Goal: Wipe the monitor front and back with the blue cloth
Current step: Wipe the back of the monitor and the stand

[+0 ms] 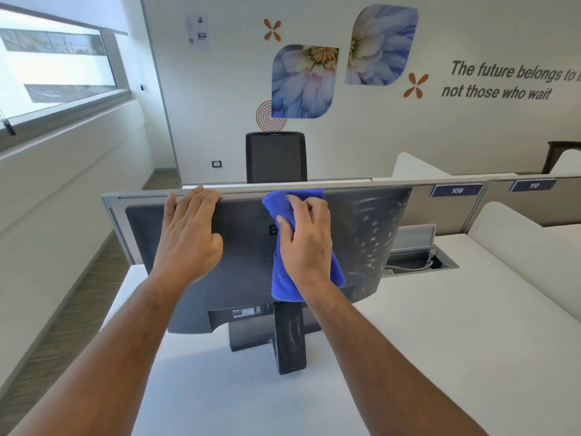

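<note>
While the dark grey flat-panel monitor (245, 253) stands on the white desk (424, 341) with its back panel turned toward the camera, the person works on that rear face. The left hand (188, 234) lies flat near the upper left part of the panel, its fingers straight and hooked lightly over the top edge, holding nothing and steadying the screen. The right hand (306, 240) presses the folded bright blue microfibre cloth (284, 278) against the panel near top centre, fingers bent over the cloth's upper end and thumb laid on it, with the rest of the cloth hanging down toward the black stand (289, 338). Pale dusty smears show on the right part of the back and on the stand, so that area likely remains to be wiped. To do this step well, it seems wise to keep the left hand bracing the top edge so the monitor does not tip or swivel, draw the cloth in overlapping strokes toward the smeared right side, and use moderate pressure. The front of the screen is hidden from this view.
</note>
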### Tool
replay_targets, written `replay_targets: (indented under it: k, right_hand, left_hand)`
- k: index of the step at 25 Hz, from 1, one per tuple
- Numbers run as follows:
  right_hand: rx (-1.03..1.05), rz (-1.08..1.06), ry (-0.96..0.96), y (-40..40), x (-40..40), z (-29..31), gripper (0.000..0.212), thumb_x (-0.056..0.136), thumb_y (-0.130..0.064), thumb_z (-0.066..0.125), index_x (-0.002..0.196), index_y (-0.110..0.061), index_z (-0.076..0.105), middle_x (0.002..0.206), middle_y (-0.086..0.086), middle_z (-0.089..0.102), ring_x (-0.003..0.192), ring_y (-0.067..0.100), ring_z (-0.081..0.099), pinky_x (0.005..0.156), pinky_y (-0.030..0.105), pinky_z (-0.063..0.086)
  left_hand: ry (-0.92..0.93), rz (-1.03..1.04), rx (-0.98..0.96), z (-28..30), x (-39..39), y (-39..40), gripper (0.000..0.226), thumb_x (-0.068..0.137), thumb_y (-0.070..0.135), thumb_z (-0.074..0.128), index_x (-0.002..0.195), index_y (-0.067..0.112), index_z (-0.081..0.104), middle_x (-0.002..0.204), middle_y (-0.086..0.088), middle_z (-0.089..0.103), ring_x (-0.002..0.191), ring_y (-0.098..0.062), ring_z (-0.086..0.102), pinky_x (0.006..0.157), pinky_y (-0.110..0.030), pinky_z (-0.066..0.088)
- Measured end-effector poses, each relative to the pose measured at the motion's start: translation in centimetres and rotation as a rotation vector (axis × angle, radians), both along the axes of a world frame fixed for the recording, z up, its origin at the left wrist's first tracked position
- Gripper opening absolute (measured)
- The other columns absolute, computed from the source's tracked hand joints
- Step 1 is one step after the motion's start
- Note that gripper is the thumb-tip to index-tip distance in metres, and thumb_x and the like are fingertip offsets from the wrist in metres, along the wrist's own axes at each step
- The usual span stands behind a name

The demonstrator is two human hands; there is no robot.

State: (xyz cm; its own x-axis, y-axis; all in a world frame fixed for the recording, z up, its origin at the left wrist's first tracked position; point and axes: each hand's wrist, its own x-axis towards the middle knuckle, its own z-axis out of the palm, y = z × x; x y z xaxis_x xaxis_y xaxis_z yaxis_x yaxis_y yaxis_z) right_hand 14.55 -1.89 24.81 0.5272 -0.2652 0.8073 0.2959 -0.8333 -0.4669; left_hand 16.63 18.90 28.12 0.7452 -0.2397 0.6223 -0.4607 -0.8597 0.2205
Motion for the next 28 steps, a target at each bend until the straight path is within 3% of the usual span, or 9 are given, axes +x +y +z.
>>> replay_targets:
  k: [2, 4, 10, 12, 14, 16, 19, 23, 28]
  right_hand:
    - [-0.121, -0.004, -0.027, -1.5, 0.4, 0.3, 0.032, 0.099, -0.025, 0.061, 0.127, -0.012, 0.064, 0.114, 0.006, 0.053, 0.099, 0.023, 0.054, 0.080, 0.035, 0.055]
    - [-0.112, -0.051, -0.018, -3.5, 0.5, 0.4, 0.032, 0.099, -0.027, 0.061, 0.127, -0.013, 0.064, 0.114, 0.005, 0.053, 0.099, 0.023, 0.055, 0.079, 0.035, 0.056]
    - [0.284, -0.196, 0.104, -10.9, 0.5, 1.1, 0.040, 0.100, -0.029, 0.063, 0.138, -0.016, 0.060, 0.125, 0.006, 0.050, 0.109, 0.024, 0.057, 0.097, 0.034, 0.051]
    - [0.395, -0.190, 0.107, -12.2, 0.5, 1.3, 0.040, 0.100, -0.029, 0.063, 0.138, -0.018, 0.060, 0.125, 0.005, 0.047, 0.108, 0.023, 0.057, 0.098, 0.040, 0.052]
    - [0.434, -0.206, 0.112, -11.8, 0.3, 1.4, 0.041, 0.101, -0.027, 0.061, 0.140, -0.017, 0.058, 0.123, 0.005, 0.046, 0.105, 0.021, 0.054, 0.098, 0.036, 0.050]
    - [0.375, -0.229, 0.101, -10.1, 0.0, 1.2, 0.045, 0.100, -0.022, 0.058, 0.145, -0.014, 0.054, 0.119, 0.007, 0.045, 0.101, 0.020, 0.047, 0.097, 0.028, 0.043]
    - [0.122, -0.180, 0.062, -6.0, -0.3, -0.6, 0.054, 0.096, -0.015, 0.055, 0.149, -0.005, 0.048, 0.117, 0.012, 0.045, 0.101, 0.027, 0.048, 0.096, 0.036, 0.047]
    - [-0.181, -0.131, 0.041, -3.1, -0.7, -2.8, 0.055, 0.093, -0.011, 0.054, 0.148, -0.005, 0.049, 0.122, 0.015, 0.054, 0.096, 0.027, 0.051, 0.083, 0.036, 0.053]
    - [-0.212, -0.120, 0.045, -8.6, 0.5, -1.2, 0.054, 0.095, -0.013, 0.057, 0.148, -0.006, 0.049, 0.116, 0.012, 0.052, 0.096, 0.028, 0.053, 0.079, 0.039, 0.054]
  left_hand:
    - [0.009, -0.009, 0.006, 0.1, 0.1, 0.0, 0.073, 0.083, 0.002, 0.060, 0.149, 0.021, 0.038, 0.157, -0.001, 0.038, 0.154, -0.018, 0.016, 0.127, -0.040, -0.009]
    - [0.020, -0.016, 0.005, 0.2, 0.2, 0.1, 0.073, 0.083, 0.001, 0.060, 0.149, 0.021, 0.038, 0.158, -0.001, 0.037, 0.155, -0.018, 0.015, 0.127, -0.040, -0.008]
    - [0.046, -0.006, -0.039, 0.5, 0.3, -0.3, 0.069, 0.082, -0.005, 0.057, 0.145, 0.018, 0.043, 0.158, -0.003, 0.039, 0.156, -0.018, 0.014, 0.127, -0.040, -0.008]
    - [0.040, 0.021, -0.071, 0.6, 0.3, -1.0, 0.063, 0.082, -0.006, 0.055, 0.140, 0.017, 0.047, 0.153, -0.005, 0.044, 0.155, -0.021, 0.016, 0.126, -0.041, -0.008]
    - [0.035, 0.062, -0.106, 0.7, 0.1, -2.0, 0.059, 0.081, -0.006, 0.054, 0.137, 0.015, 0.049, 0.151, -0.008, 0.046, 0.155, -0.024, 0.017, 0.126, -0.041, -0.008]
    - [0.046, 0.079, -0.116, 0.7, -0.1, -3.5, 0.058, 0.080, -0.006, 0.053, 0.136, 0.010, 0.049, 0.150, -0.012, 0.047, 0.154, -0.028, 0.019, 0.127, -0.044, -0.004]
    - [0.051, 0.033, -0.061, 0.9, -0.1, -6.2, 0.058, 0.078, -0.005, 0.052, 0.135, 0.005, 0.049, 0.146, -0.013, 0.049, 0.150, -0.032, 0.023, 0.125, -0.051, 0.010]
    - [0.059, -0.074, 0.007, 1.3, 0.1, -10.4, 0.057, 0.075, -0.001, 0.051, 0.132, 0.008, 0.049, 0.142, -0.010, 0.051, 0.148, -0.029, 0.029, 0.123, -0.048, 0.019]
    - [0.021, -0.106, 0.024, 1.0, 0.1, -12.6, 0.066, 0.077, -0.003, 0.053, 0.142, 0.006, 0.046, 0.146, -0.009, 0.049, 0.149, -0.029, 0.028, 0.125, -0.046, 0.016]
